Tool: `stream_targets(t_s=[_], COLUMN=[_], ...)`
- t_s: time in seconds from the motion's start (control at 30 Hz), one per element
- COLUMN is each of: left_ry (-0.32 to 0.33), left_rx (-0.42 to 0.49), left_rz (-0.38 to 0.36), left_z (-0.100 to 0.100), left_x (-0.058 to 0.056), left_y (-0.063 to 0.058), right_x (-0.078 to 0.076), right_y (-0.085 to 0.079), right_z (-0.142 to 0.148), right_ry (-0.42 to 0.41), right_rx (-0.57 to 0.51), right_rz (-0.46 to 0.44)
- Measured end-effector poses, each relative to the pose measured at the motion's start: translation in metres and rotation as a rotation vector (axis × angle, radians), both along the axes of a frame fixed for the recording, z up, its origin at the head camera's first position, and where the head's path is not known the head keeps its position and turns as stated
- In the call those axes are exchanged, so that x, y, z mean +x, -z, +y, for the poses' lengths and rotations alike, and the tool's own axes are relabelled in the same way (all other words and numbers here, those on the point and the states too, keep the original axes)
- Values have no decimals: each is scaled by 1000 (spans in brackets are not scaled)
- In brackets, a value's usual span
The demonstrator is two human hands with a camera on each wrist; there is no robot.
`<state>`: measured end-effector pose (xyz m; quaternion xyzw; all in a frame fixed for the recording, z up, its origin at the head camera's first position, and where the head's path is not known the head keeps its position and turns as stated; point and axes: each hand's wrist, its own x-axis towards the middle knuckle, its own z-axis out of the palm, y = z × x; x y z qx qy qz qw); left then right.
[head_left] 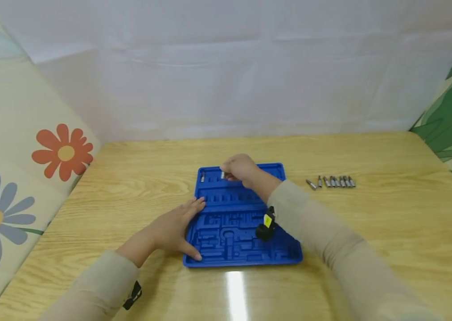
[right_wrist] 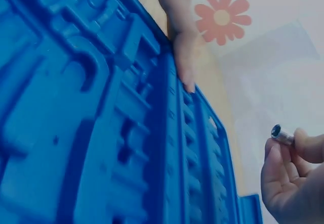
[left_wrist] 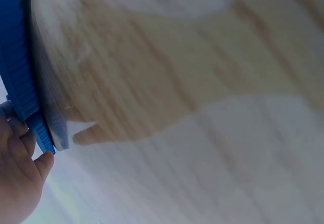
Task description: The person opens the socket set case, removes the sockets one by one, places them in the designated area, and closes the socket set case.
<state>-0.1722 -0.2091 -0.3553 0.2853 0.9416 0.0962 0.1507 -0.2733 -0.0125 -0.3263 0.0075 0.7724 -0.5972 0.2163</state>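
A blue moulded tool tray [head_left: 246, 263] lies on the wooden table, its recesses mostly unfilled. My left hand [head_left: 175, 227] rests on the tray's left edge with fingers spread, the thumb at the near-left corner. Over the tray's far row, my right hand [head_left: 243, 169] pinches a small metal socket bit [right_wrist: 283, 134] between thumb and fingers. The bit's hollow end faces the camera in the right wrist view. One socket bit [head_left: 203, 177] sits in the far-left slot of that row.
Several metal socket bits [head_left: 333, 182] lie in a rough row on the table [head_left: 386, 223], right of the tray. A white sheet [head_left: 210, 89] hangs behind the table's far edge. Flower-patterned cloth [head_left: 5, 111] covers the left side.
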Motion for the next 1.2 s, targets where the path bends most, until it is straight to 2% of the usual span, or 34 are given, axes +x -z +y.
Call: stream_targets(t_s=[0.3,0.57,0.9,1.03,1.2], left_ry=[30,79,85,78,78], left_rx=[-27,-60,-60,-55,-33], left_rz=[24,68,94,94,91], left_z=[0,2,0,-1,0], left_x=[-1,-1,0,0,-1], left_y=[2,-2,-1,0,-1], right_x=[13,22,37,44,50], right_y=[-3,6,15,22,28], right_z=[56,119,188,210,238], right_ry=[2,33,54,87,148], right_rx=[-15,-54,-62,-70,1], right_rz=[69,94,155,152,156])
